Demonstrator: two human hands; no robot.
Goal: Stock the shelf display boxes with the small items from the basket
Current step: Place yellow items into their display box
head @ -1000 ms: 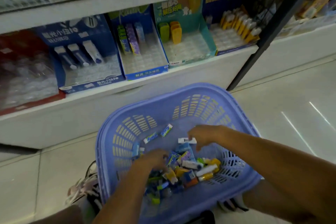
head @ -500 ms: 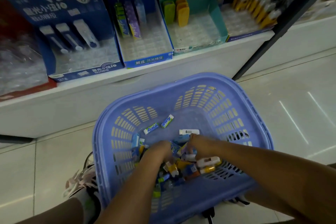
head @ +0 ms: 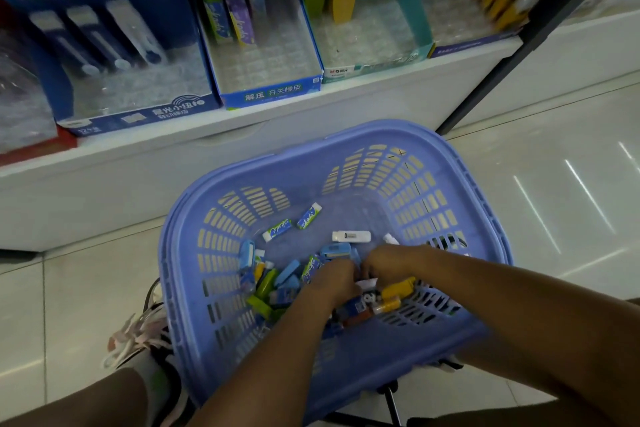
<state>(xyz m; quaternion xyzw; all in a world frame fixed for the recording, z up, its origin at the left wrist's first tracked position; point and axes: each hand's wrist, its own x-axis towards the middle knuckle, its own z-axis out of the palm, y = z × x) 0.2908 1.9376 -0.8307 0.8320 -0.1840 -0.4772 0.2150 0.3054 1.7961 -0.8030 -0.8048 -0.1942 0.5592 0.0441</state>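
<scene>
Left grip [head: 332,279] and right grip [head: 389,263]: both are reaching down into the basket [head: 346,137], knuckles up and nearly touching each other. Fingertips are sitting buried among the pieces, so I cannot tell whether either grip is pinching one or only raking.

Pile [head: 277,288]: small wrapped pieces in blue, green, yellow and white are lying jumbled toward the near wall of the basket. A yellow piece [head: 398,288] is lying just beside the right grip.

Strays: two green-and-blue sticks [head: 277,229] are lying apart from the pile, toward the far wall. A white piece [head: 350,236] is lying just beyond the grips.

Basket: it is standing on the floor [head: 554,201], in front of the shelf [head: 242,149], with a laced shoe [head: 138,333] just beside its left wall.

Boxes, left to right on the shelf:
- The dark blue box [head: 138,114] is holding three tall packs at the back.
- The blue box [head: 273,95] is holding green, purple and blue sticks at the back.
- The teal box [head: 377,62] is holding green and orange pieces.
- The far box [head: 485,35] is holding a row of yellow ones.
- Front cells in all four are showing bare.

Step in hand, as judged: sorting out a handful to carry up.

Handling advice:
- Gather one kind at a time and check the wrapper against the stock already standing in the box.
- Take only as many as a grip is able to keep aligned.
- Seat each piece upright in its own cell, filling from the back forward.
</scene>
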